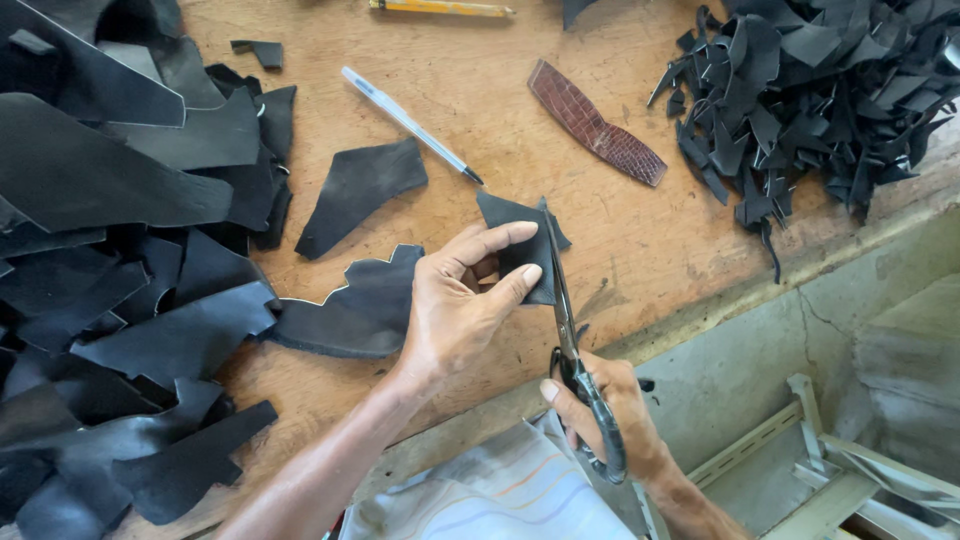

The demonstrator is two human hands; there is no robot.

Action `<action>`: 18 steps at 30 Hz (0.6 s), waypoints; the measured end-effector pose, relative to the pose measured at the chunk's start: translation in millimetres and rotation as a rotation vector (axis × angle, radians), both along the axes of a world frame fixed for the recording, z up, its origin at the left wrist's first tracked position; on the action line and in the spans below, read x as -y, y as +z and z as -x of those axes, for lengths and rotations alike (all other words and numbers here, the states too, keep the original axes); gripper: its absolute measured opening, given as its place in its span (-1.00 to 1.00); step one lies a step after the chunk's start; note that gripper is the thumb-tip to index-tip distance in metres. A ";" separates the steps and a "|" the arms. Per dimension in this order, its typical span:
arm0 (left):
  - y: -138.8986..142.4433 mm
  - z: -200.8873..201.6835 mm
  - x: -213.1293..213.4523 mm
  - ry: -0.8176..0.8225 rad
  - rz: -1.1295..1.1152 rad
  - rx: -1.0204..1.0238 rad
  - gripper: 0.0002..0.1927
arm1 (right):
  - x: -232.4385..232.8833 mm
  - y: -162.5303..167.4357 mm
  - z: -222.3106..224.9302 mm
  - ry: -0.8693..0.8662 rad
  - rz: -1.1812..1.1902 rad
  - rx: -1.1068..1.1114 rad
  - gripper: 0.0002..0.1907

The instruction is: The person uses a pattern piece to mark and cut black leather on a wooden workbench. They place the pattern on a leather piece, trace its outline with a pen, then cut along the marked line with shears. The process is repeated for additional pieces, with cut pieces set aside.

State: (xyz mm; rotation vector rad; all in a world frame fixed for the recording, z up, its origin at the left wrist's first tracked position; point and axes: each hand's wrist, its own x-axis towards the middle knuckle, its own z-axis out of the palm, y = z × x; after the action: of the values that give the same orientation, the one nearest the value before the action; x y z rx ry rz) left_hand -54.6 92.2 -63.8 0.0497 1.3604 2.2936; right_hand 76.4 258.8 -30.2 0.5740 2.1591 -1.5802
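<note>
Head view, looking down on a wooden workbench. Bottom centre of the frame: a pale striped cloth over the person's lap. Lower centre right: the right hand, fingers closed through and around the dark handles of a pair of scissors, whose blades run upward into the middle of the frame. Just left of the blades: the left hand, thumb and forefinger pinched on a small black leather piece, remaining fingers curled behind it; the piece is held at frame centre, above the bench's near edge, with the blades lying against its right side. Touching the left wrist area, on the bench: a scalloped black leather offcut. Above it, centre left: a separate angular black leather piece. Whole left side of the frame: a spread of large black leather sheets, overlapping. Upper centre: a clear-barrelled ballpoint pen lying diagonally, and to its right a reddish-brown textured leather strap piece. Top edge, centre: a yellow utility knife, partly cut off. Upper right corner: a heap of narrow black leather trimmings. Lower right: concrete floor and a pale wooden frame
</note>
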 end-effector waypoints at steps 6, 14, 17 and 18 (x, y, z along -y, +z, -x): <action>-1.5 1.3 -2.6 0.020 0.036 -0.056 -0.61 | -6.9 7.9 4.3 0.013 -0.010 -0.005 -0.71; 0.4 -8.9 -7.8 0.034 0.003 -0.049 -0.61 | -10.5 11.0 5.4 -0.011 -0.001 0.072 -0.81; 1.5 -11.6 -10.2 0.010 0.000 -0.055 -0.61 | -11.0 8.1 1.9 -0.029 -0.077 0.066 -0.78; 2.2 -12.5 -10.2 0.001 0.017 -0.054 -0.61 | -11.1 8.0 1.3 -0.038 -0.116 0.080 -0.77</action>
State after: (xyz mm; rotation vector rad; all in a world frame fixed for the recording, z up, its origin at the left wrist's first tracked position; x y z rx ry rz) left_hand -42.1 102.4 -61.6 0.1066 1.4067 2.2970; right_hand 75.1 269.9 -22.2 0.7061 2.2027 -1.4332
